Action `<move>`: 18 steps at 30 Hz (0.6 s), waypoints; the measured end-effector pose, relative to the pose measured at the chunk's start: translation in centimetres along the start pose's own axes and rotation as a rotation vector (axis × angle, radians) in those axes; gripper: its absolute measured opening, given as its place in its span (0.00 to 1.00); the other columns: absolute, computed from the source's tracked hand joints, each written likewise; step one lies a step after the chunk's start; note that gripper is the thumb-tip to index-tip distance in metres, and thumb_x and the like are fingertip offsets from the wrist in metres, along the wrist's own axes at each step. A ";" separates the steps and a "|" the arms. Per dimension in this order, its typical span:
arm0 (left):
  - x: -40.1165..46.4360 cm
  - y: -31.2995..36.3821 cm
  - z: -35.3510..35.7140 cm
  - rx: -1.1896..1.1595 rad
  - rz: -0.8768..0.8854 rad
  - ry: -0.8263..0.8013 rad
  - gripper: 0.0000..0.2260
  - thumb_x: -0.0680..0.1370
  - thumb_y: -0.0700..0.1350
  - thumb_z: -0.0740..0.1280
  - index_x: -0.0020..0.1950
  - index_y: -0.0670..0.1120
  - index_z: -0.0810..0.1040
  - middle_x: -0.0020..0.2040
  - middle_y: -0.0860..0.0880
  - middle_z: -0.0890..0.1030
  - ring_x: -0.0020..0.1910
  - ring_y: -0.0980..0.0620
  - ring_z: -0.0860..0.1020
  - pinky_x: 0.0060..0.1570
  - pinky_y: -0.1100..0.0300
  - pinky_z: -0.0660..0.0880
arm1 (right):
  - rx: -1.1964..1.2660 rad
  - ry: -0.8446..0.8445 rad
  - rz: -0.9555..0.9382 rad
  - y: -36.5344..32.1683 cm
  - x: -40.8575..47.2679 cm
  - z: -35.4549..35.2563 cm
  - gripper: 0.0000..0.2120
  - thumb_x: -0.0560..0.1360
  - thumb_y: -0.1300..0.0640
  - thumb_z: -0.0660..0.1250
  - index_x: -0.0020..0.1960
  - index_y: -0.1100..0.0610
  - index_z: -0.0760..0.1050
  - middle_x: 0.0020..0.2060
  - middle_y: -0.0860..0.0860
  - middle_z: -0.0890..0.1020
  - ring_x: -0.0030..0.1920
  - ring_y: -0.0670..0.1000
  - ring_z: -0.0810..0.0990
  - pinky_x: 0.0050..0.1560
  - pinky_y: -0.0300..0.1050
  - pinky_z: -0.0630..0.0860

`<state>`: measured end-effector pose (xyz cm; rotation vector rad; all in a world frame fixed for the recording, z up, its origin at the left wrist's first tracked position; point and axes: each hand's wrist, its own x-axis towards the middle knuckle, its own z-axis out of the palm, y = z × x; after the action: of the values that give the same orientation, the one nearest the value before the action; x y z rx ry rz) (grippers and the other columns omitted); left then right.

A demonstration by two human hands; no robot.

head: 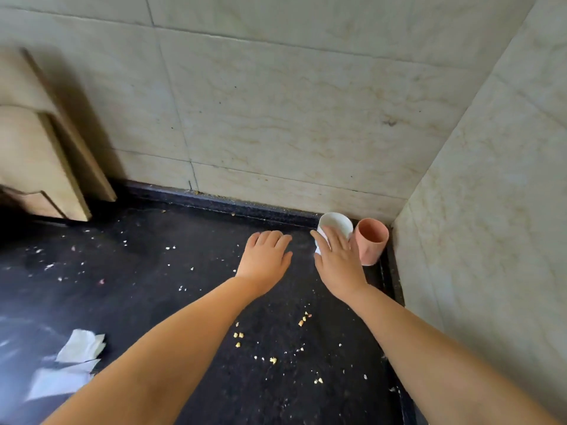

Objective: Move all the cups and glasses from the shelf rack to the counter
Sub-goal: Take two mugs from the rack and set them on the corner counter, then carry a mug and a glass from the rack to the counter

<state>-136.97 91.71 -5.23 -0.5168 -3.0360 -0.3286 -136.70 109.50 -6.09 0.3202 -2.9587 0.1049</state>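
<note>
The white cup (336,226) stands on the dark counter (190,302) at right of centre of the frame, close to the corner of the tiled walls (276,102), with the pink cup (370,240) upright just beside it on the right. The right hand (337,263) lies against the white cup's near side, fingers extended around it, though whether it grips firmly cannot be told; the left hand (265,259) is spread flat, palm down, empty, just left of it. Crumbs (270,348) scatter the counter, crumpled white paper (76,354) lies at lower left, and wooden boards (40,148) lean at upper left.
</note>
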 end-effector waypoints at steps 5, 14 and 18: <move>-7.6 -5.7 -2.3 0.042 -0.265 0.040 0.19 0.82 0.52 0.52 0.72 0.49 0.66 0.70 0.50 0.70 0.70 0.48 0.67 0.72 0.52 0.58 | 0.005 -0.092 -0.223 -6.7 0.0 0.1 0.24 0.81 0.53 0.57 0.76 0.53 0.58 0.77 0.53 0.59 0.77 0.55 0.56 0.74 0.63 0.52; -25.1 -13.2 -8.0 0.117 -0.688 0.178 0.18 0.80 0.50 0.56 0.65 0.45 0.75 0.61 0.47 0.78 0.63 0.43 0.75 0.65 0.48 0.67 | 0.039 -0.079 -0.624 -23.8 -2.4 -2.4 0.24 0.82 0.52 0.52 0.77 0.52 0.53 0.77 0.53 0.55 0.78 0.54 0.52 0.75 0.62 0.48; -33.8 -14.6 -9.9 0.135 -0.822 0.267 0.17 0.82 0.50 0.55 0.69 0.48 0.70 0.67 0.49 0.73 0.68 0.47 0.69 0.70 0.53 0.60 | 0.038 -0.079 -0.772 -31.3 -6.1 -3.4 0.24 0.82 0.52 0.50 0.77 0.52 0.51 0.78 0.52 0.53 0.78 0.53 0.50 0.75 0.61 0.47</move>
<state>-109.85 65.26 -1.19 0.7443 -2.8075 -0.1822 -123.45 80.54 -2.16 1.4468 -2.6774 0.0487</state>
